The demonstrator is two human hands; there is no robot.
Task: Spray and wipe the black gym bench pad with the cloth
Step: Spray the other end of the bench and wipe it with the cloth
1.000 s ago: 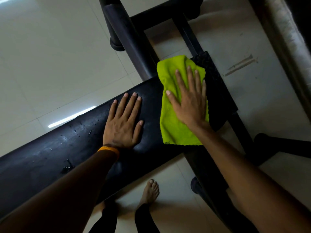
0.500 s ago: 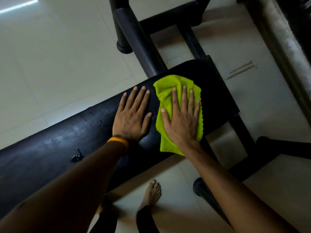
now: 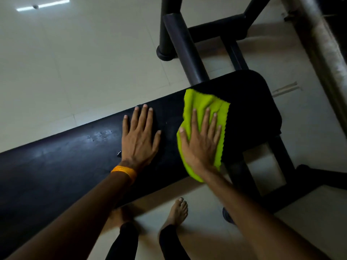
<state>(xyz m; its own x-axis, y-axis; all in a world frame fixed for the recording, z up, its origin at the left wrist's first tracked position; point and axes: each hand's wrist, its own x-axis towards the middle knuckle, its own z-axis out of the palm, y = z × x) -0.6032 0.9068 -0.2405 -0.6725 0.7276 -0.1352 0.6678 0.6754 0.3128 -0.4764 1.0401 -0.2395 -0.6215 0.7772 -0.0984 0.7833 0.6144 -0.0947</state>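
Both arms reached forward and down, the left hand [image 3: 139,136] lying flat with fingers spread and palm down, the right hand [image 3: 200,140] likewise flat, fingers extended and slightly apart, wrist bent back.

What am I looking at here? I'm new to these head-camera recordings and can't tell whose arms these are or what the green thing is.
There is no machine here. The picture comes from a wide-angle camera worn on a person's head, looking forward and down, so the two arms are the wearer's own. The long dark shape crossing the picture is a black gym bench pad, standing on a pale tiled floor. The left hand, with an orange wristband, lies flat and bare on the pad. The right hand presses flat on a bright green cloth spread over the pad near its rounded end. Pale wet-looking specks show on the pad further left. The wearer's bare feet show below. No spray bottle is in view.
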